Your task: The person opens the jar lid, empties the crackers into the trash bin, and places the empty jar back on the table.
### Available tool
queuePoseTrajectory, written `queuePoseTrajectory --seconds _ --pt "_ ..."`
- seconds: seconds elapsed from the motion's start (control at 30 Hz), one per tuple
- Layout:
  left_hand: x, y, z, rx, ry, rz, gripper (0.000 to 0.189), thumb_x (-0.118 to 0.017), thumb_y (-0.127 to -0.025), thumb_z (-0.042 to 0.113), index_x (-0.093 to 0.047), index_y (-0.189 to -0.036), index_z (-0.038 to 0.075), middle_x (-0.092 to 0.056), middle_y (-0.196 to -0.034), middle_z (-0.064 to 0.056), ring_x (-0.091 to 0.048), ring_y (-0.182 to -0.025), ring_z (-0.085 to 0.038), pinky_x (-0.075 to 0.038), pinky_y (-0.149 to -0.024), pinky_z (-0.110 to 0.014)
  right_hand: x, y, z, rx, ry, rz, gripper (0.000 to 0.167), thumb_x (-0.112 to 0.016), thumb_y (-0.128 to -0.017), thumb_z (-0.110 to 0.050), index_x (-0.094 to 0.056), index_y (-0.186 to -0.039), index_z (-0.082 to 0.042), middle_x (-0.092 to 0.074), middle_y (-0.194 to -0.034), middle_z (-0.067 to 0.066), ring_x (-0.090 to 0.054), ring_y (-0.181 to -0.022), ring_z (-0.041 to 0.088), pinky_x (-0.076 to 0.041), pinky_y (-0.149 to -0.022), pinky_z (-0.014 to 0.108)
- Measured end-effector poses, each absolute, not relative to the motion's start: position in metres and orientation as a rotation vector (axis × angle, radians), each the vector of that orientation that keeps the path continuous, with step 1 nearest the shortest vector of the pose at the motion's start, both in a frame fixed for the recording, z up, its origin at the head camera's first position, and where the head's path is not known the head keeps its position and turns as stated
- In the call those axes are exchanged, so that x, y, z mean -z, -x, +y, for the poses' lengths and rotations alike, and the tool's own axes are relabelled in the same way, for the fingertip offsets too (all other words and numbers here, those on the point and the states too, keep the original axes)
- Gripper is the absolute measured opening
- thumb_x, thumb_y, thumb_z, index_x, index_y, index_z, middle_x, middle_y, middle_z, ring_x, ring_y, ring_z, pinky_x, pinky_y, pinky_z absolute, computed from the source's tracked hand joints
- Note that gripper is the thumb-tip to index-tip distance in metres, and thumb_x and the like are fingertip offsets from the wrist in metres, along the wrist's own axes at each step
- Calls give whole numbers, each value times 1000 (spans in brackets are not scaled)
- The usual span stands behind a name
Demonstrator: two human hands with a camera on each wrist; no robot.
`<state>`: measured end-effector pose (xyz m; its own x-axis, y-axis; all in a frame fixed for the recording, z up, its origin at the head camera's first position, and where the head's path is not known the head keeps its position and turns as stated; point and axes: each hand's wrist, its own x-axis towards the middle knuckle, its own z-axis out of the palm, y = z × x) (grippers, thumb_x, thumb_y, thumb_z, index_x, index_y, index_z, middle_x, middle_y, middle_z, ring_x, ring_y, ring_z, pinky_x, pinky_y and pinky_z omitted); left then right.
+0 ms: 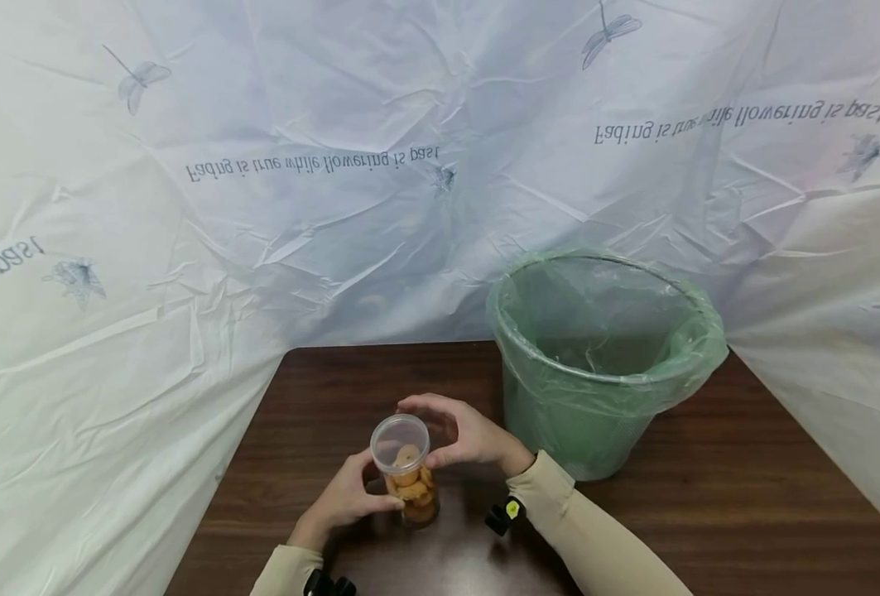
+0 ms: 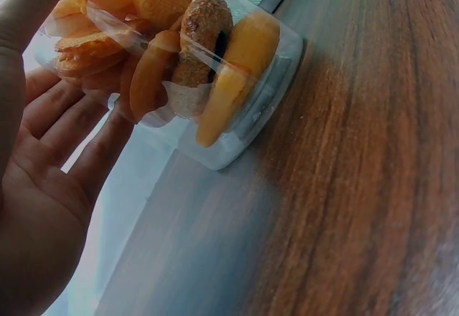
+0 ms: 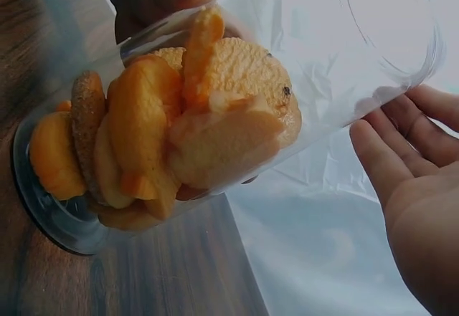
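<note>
"One clear jar (image 1: 410, 487); where is it, and who has it?"

"On the desk (image 1: 752, 488), at eight o'clock from the bin (image 1: 559, 439), though I cannot tell whether its base rests flat; the left hand (image 1: 350, 494) holds it from eight o'clock, fingers wrapped round the wall, thumb across the near side."

"And the right hand (image 1: 473, 433)?"

"At the jar's two o'clock, fingers spread in a curve about the rim; whether they grip or only touch, I cannot tell; nor can I tell whether a clear lid covers the mouth."

"So what worries you?"

"The top, chiefly; if the right hand pushes harder there than the left resists, the jar could tip towards eight o'clock; were the mouth uncovered, the biscuits (image 3: 143, 115) could scatter, since they look loosely heaped and would likely shift together."

"Could the hold itself fail?"

"Possibly; the wall looks smooth, so the left fingers might slide if they hold too lightly; squeezed too hard, a thin wall, if it is thin, might buckle and break the biscuits."

"And the bin?"

"It stands near the right sleeve (image 1: 603, 530), at one o'clock from the cuff; a careless swing that way could bump it, or catch the loose green liner (image 1: 696, 352)."
</note>
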<state>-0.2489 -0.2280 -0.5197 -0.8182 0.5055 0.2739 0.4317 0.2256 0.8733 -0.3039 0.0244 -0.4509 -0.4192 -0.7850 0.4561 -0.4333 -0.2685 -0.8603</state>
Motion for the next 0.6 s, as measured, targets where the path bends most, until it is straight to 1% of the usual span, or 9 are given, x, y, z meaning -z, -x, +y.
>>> queuePoseTrajectory --seconds 0.13,0.23,0.33,0.6 --pt "521 249 -229 -1678 -923 2416 63 -84 -74 10 -55 -131 6 -64 -123 -13 -61 -108 -8 -51 -92 -30 450 300 26 1755 1518 1778 83 -71 -87 -40 -35 -145 6 -42 -146 22 -43 -135 34 -41 -109 43" --pt "521 249 -229 -1685 -935 2416 64 -84 -74 8 -55 -130 5 -64 -122 -14 -61 -108 -8 -51 -91 -29 450 296 27 1750 1515 1877 82 -71 -87 -42 -37 -145 4 -44 -146 19 -44 -135 34 -41 -108 42" --pt "521 249 -228 -1689 -945 2413 64 -84 -74 9 -55 -130 5 -64 -122 -15 -61 -109 -8 -51 -92 -29 450 291 28 1743 1495 1966 82 -72 -86 -43 -38 -145 1 -45 -145 17 -45 -134 33 -41 -109 42" --pt "521 249 -228 -1677 -928 2424 64 -85 -74 11 -55 -130 6 -64 -123 -13 -61 -109 -8 -51 -92 -29 450 281 29 1774 1399 2078 77 -76 -84 -38 -41 -146 -10 -47 -145 12 -46 -134 27 -41 -109 38"
